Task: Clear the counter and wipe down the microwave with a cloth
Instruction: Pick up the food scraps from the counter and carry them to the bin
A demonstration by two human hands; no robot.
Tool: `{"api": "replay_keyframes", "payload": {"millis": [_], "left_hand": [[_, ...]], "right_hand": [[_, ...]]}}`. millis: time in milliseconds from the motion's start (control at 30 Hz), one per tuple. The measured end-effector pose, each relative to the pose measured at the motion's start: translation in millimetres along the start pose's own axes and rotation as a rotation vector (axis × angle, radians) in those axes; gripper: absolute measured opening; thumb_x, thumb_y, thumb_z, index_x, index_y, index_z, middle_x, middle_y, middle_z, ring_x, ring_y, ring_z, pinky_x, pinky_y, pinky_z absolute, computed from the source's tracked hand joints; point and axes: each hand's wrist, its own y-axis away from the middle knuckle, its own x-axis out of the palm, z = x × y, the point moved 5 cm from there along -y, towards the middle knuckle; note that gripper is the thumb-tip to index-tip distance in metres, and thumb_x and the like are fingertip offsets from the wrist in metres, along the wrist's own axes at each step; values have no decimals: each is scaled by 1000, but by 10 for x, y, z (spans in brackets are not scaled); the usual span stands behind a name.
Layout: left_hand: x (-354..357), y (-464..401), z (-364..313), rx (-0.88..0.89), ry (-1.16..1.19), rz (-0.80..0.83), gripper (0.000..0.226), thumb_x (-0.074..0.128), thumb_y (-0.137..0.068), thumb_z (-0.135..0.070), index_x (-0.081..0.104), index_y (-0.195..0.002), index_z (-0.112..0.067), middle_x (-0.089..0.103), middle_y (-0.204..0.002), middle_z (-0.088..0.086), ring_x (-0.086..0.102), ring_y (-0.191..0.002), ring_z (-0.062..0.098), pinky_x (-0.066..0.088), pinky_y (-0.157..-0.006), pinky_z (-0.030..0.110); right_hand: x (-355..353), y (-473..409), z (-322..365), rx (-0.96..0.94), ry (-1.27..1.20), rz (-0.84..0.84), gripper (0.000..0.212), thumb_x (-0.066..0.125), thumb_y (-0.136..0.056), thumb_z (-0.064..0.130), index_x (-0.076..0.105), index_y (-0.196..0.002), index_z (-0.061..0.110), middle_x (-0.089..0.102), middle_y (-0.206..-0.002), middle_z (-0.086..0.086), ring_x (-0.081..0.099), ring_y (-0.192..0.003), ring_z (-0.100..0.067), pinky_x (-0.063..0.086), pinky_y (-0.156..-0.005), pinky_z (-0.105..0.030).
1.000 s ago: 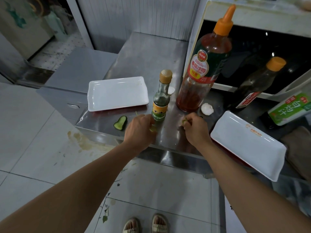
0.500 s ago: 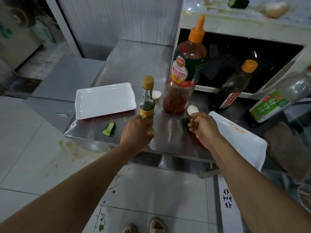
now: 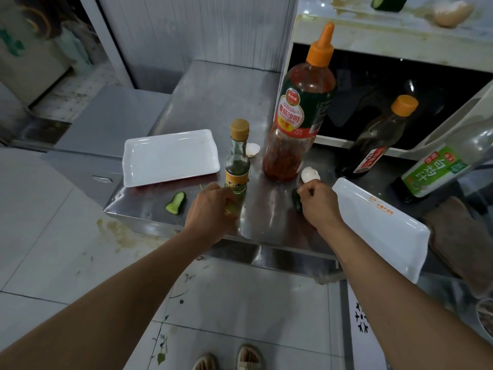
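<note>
My left hand (image 3: 213,206) is curled at the foot of a small glass bottle (image 3: 237,161) and holds a pale green scrap. My right hand (image 3: 317,201) curls its fingers on a dark cucumber piece (image 3: 296,202), just below a white eggshell (image 3: 309,174). Another cucumber piece (image 3: 176,204) lies near the steel counter's (image 3: 213,102) front left edge. The white microwave (image 3: 373,33) stands at the back right; its stained top carries a cucumber end (image 3: 386,2) and an eggshell (image 3: 450,13). A brown cloth (image 3: 458,236) lies at the far right.
Two white trays sit on the counter, one at the left (image 3: 170,156) and one at the right (image 3: 381,225) overhanging the edge. A tall red sauce bottle (image 3: 298,124), a dark sauce bottle (image 3: 373,145) and a green-labelled bottle (image 3: 437,169) stand before the microwave. Another eggshell (image 3: 252,150) lies behind the small bottle.
My right hand has moved right, toward the eggshell, and the dark cucumber piece now shows at its fingers. The view has tilted up to show the microwave top. My left hand stays by the small bottle.
</note>
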Motion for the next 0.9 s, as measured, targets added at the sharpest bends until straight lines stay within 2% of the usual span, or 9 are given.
{"api": "replay_keyframes", "payload": {"millis": [100, 167, 267, 400, 500, 567, 667, 833, 900], "left_hand": [[-44, 19, 88, -20, 1, -24, 24, 73, -77, -15, 66, -101, -18, 60, -100, 3, 60, -87, 21, 54, -77, 37], [-83, 38, 173, -41, 5, -45, 24, 72, -78, -16, 66, -101, -19, 65, -99, 2, 62, -88, 20, 54, -79, 37], [-149, 74, 321, -86, 46, -57, 26, 74, -77, -19, 64, -102, -21, 68, -96, 2, 63, -87, 19, 55, -79, 38], [-272, 116, 487, -102, 55, -100, 33, 78, -73, -22, 63, -103, -23, 69, -95, 2, 64, -87, 20, 56, -77, 40], [-367, 158, 631, -118, 48, -130, 37, 79, -72, -21, 64, -106, -20, 68, -101, 2, 64, -91, 20, 55, -80, 40], [-422, 186, 738, -120, 53, -151, 33, 78, -72, -19, 65, -103, -19, 68, -100, 3, 63, -90, 21, 55, -79, 41], [-483, 209, 896, -149, 54, -167, 29, 76, -73, -17, 66, -101, -19, 67, -98, 3, 63, -88, 21, 56, -77, 41], [-527, 194, 1071, -203, 68, -169, 28, 74, -73, -17, 67, -101, -20, 67, -99, 2, 62, -88, 22, 55, -76, 40], [-525, 180, 1100, -206, 76, -168, 29, 74, -73, -17, 68, -101, -20, 68, -99, 2, 63, -88, 22, 55, -76, 40]], "right_hand": [[112, 110, 114, -92, -22, 62, 21, 46, -97, 16, 61, -95, 1, 63, -96, -14, 55, -81, -20, 39, -71, -25], [217, 190, 224, -145, -29, 112, 16, 48, -96, 15, 58, -87, 8, 61, -87, -8, 53, -74, -14, 38, -67, -24], [372, 297, 382, -178, -19, 165, 11, 49, -95, 15, 54, -85, 16, 56, -80, 2, 47, -66, -1, 33, -55, -15], [536, 419, 570, -205, -67, 195, 8, 51, -94, 14, 58, -92, 11, 58, -83, 1, 52, -74, -9, 35, -57, -15], [668, 479, 704, -248, -81, 207, 5, 55, -92, 15, 58, -89, 13, 53, -75, 10, 49, -69, -6, 36, -51, -9], [810, 510, 771, -253, -74, 254, 3, 58, -91, 16, 57, -88, 16, 54, -77, 10, 51, -69, -6, 34, -52, -9], [1029, 547, 874, -266, -29, 305, 6, 61, -88, 18, 58, -92, 17, 57, -86, 5, 52, -76, -6, 36, -60, -13], [1303, 497, 1055, -273, 2, 283, 12, 64, -84, 15, 55, -92, 14, 50, -72, 7, 51, -73, -14, 38, -62, -23], [1391, 449, 1087, -286, 56, 241, 14, 65, -83, 15, 57, -94, 13, 52, -73, 5, 53, -77, -17, 38, -65, -26]]}}
